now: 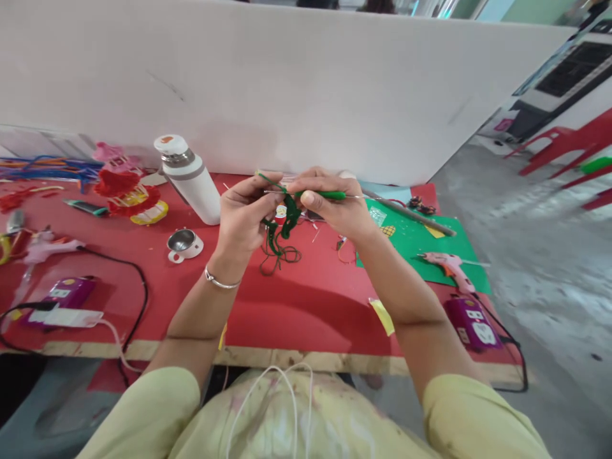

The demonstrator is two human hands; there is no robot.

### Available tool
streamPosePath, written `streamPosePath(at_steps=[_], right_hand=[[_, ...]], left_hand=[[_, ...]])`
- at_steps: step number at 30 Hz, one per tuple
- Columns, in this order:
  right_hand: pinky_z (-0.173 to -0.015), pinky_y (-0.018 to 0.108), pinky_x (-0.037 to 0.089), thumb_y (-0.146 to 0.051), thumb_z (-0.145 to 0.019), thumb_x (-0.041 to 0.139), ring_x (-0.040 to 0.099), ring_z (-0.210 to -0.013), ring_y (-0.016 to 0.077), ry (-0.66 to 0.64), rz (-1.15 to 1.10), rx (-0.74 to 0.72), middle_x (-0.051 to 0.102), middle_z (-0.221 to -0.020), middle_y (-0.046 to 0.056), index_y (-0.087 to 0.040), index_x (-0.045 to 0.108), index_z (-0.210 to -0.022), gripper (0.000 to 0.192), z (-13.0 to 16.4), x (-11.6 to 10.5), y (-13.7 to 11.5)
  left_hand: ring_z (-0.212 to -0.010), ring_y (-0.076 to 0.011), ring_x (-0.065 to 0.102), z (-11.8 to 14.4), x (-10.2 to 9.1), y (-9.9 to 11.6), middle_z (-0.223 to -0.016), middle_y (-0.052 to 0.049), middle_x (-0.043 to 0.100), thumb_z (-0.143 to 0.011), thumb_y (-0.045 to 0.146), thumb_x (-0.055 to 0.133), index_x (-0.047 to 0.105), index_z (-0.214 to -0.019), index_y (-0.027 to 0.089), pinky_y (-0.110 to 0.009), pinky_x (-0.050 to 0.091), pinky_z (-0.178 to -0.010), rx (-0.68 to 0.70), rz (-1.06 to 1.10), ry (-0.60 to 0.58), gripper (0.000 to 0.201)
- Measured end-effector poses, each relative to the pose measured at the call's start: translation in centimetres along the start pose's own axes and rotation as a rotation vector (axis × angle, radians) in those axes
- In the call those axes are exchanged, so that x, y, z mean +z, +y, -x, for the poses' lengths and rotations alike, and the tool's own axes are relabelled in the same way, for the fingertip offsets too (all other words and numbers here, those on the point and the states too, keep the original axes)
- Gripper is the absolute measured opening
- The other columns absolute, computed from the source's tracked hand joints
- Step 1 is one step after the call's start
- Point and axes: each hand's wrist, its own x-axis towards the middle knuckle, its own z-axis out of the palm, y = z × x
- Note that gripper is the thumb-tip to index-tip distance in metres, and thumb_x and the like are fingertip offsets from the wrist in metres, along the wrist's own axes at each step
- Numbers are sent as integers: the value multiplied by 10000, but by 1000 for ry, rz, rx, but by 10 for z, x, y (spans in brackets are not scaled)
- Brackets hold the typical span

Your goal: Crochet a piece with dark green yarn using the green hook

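Mid-stitch: left hand (pixel 246 213) pinches green yarn (pixel 280 239), right hand (pixel 335 204) grips the hook (pixel 322 195); next calls for steady yarn tension.

We cannot read any words or numbers here. The white bottle (pixel 189 178) has a small orange mark on its lid, but it is too blurry for us to make out. The purple power strip (pixel 472 324) on the right and the purple power strip (pixel 67 293) on the left show only sockets, with no letters we can tell. The little charm (pixel 280 213) by the green yarn has a picture, not words.
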Motion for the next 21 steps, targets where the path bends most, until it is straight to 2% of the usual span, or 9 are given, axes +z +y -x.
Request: streamPosePath(at_steps=[4, 10, 14, 17, 21], right_hand=[[-910, 358, 616, -457, -872, 778, 728, -983, 189, 79, 36, 22, 772, -1037, 17, -336, 834, -1017, 197, 14, -1, 6], [-825, 348, 605, -382, -911, 752, 710, -975, 198, 118, 69, -19, 763, -1012, 25, -336, 827, -1054, 169, 24, -6, 12], [-864, 384, 617, -377, -928, 730, 738, -975, 214, 237, 81, -74, 793, -1037, 19, -360, 823, -1059, 162, 31, -4, 14], [-887, 402, 620, -400, -920, 736, 745, -999, 228, 326, 133, -119, 811, -1029, 18, -368, 819, -1072, 176, 38, 0, 20], [-874, 418, 628, -410, -862, 795, 746, -970, 237, 354, 196, -117, 818, -990, 19, -362, 825, -1020, 168, 44, 1, 25]], left_hand=[[-466, -36, 458, 2, 1, -6, -676, 7, 684, -634, 157, 887, 825, -890, 199, -175, 354, -420, -21, -22, 12, 267], [-474, -46, 465, 4, 1, -12, -638, 16, 658, -642, 222, 910, 830, -924, 195, -196, 361, -441, -85, -43, 2, 295], [-490, -45, 478, 6, 6, -10, -669, 10, 683, -628, 238, 929, 832, -908, 191, -196, 369, -443, -100, -57, 9, 300], [-495, -38, 491, 7, 11, -9, -707, 2, 709, -593, 229, 945, 825, -869, 178, -189, 373, -445, -162, -15, 11, 305], [-498, -38, 509, 8, 13, -8, -684, 14, 693, -546, 209, 960, 820, -893, 165, -181, 380, -450, -205, 16, 16, 376]])
